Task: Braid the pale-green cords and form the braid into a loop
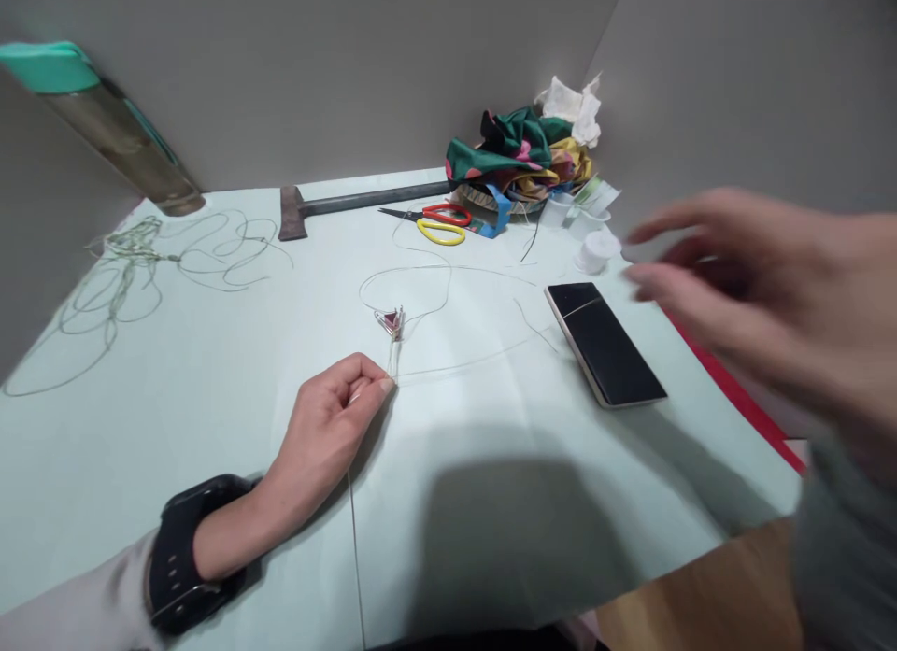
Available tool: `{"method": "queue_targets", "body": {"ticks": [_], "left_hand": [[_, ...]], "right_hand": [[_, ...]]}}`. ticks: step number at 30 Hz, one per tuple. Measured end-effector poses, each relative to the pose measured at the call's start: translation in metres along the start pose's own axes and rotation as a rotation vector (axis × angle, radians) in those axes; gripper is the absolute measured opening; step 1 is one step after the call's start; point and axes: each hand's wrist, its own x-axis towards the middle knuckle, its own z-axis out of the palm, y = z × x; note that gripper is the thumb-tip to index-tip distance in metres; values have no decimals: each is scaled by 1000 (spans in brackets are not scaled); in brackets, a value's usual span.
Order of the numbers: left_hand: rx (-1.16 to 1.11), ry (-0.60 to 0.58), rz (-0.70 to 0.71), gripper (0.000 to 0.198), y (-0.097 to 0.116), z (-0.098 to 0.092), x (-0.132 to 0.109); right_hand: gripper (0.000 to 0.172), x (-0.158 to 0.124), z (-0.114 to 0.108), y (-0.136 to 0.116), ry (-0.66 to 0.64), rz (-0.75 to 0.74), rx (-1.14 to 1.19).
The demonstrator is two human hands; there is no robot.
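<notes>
My left hand (340,408), with a dark watch (200,548) on its wrist, rests low over the table and pinches thin pale green cords (393,361) between thumb and forefinger. Those cords run up to a small triangular dark red and metallic piece (391,321) lying just beyond the fingertips. Loose strands of the cord (448,273) loop away across the table to the right. My right hand (763,296) is raised at the right, blurred, with thumb and fingers apart and nothing visible in them. Below and left of it lies a black phone (609,343) with a strand across it.
Scissors with red and yellow handles (441,223) lie beside a hammer (364,201) at the back. Tangled green cord (133,259) is at left, near a green-lidded bottle (119,128). Patterned cloth (519,151), small white cups (589,223) and a white spool (597,251) stand back right.
</notes>
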Motion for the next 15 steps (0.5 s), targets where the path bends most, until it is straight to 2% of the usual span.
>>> {"method": "queue_targets", "body": {"ticks": [2,3,5,7,8,10,12,15], "left_hand": [[-3,3,-5,29,1,0,0],[-7,-2,-8,29,1,0,0],[-29,-18,-15,30,1,0,-1],[-58,-33,-33,32,1,-1,-2],[-70,-37,-47,33,0,-2,-2],[-82,-42,-79,34,-1,-3,-3],[-82,-53,-105,35,-3,-4,-5],[-61,-71,-128,38,-5,-7,-8]], "right_hand": [[20,1,41,-32,-171,-198,197],[24,1,64,-47,-255,-252,282],[26,0,107,-71,-480,-286,407],[14,-2,136,-83,-608,-260,460],[12,-4,145,-86,-640,-236,463],[21,-7,152,-87,-662,-201,441],[23,-8,149,-85,-666,-198,416],[16,-5,141,-82,-738,-222,379]]}}
